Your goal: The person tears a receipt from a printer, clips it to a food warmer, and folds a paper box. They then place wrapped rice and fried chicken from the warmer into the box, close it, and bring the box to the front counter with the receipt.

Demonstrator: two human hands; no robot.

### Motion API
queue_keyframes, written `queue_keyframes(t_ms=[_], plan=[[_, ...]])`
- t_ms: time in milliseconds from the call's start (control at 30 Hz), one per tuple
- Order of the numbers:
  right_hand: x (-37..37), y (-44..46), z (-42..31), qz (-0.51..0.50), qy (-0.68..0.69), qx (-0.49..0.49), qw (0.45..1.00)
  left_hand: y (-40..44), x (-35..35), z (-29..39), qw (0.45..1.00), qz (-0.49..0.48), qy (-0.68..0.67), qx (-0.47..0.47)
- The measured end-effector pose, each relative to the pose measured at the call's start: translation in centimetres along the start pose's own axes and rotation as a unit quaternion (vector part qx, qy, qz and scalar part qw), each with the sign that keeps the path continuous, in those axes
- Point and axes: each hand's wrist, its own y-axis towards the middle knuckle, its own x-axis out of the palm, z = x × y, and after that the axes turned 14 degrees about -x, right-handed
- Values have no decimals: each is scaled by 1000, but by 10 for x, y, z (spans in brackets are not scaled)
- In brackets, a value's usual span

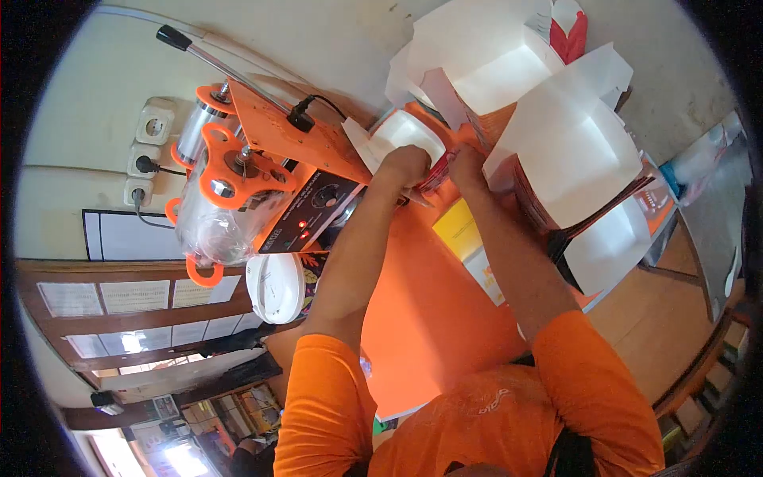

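Busy counter (433, 318) rn, bright orange top. On the L there's an orange machine (306, 213) w/ a black-tipped lever (230, 74) angled up, a roll of clear film (211, 219) on its side and a couple of red lights lit on the panel. Wall sockets (155, 123) w/ plugs behind it, white round tub (274, 288) just below. R side is boxed in by big nested white cartons, one stack (509, 70) at the back and another (568, 139) nearer, right up against the R forearm, so not much elbow room there tbh. Yellow card (458, 229) lies flat by that arm too. Both arms reach fwd, orange sleeves (324, 389) ending near the elbows, forearms angling in so the L hand (405, 165) and R hand (466, 165) sit close but apart. Fingers are curled, both hands clamped on the carton's near end afaict, tips mostly hidden. Said small carton (401, 133) is b/w the machine and the back stack: white inside, reddish outside, open-topped, flap sticking out L.
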Motion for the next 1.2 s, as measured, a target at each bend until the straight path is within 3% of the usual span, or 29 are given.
queue_keyframes(t_ms=[133,333,400,600,700,1033,1200], plan=[[15,1,10,35,47,18,998,-4,0,2,1000,-7,0,-15],[8,2,-9,-51,-86,9,995,0,11,-8,1000,25,-14,-1],[-29,-10,-54,-82,-6,126,989,4,8,-1,1000,6,-4,-28],[-33,-7,-52,-139,-24,48,989,12,-6,9,997,-8,65,-28],[-35,-2,-49,-172,-8,54,984,13,-10,10,997,-5,69,-33],[1,-9,-8,-136,43,107,984,-2,-14,0,999,19,19,-33],[-10,-3,-19,-53,66,-2,996,3,-9,5,998,11,32,-59]])
